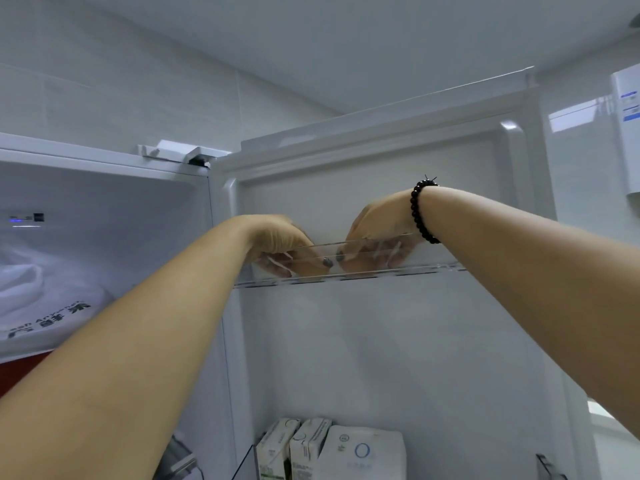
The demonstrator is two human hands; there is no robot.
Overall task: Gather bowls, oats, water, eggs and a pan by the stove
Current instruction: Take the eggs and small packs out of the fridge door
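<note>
I look up at the open fridge door (381,341). Both hands reach into its top clear plastic door shelf (433,266). My left hand (280,242) and my right hand (377,230) sit close together, fingers curled down behind the shelf's transparent front wall. The fingertips nearly touch at the middle. Whatever lies in the shelf under the fingers is blurred by the plastic, and I see no eggs plainly. A black bead bracelet (420,216) is on my right wrist. No bowls, oats, water or pan show in view.
Two small cartons (294,448) and a white pack (363,452) stand in the lower door shelf. The fridge interior (104,220) on the left holds a white printed bag (45,299). A white appliance (627,133) hangs on the right wall.
</note>
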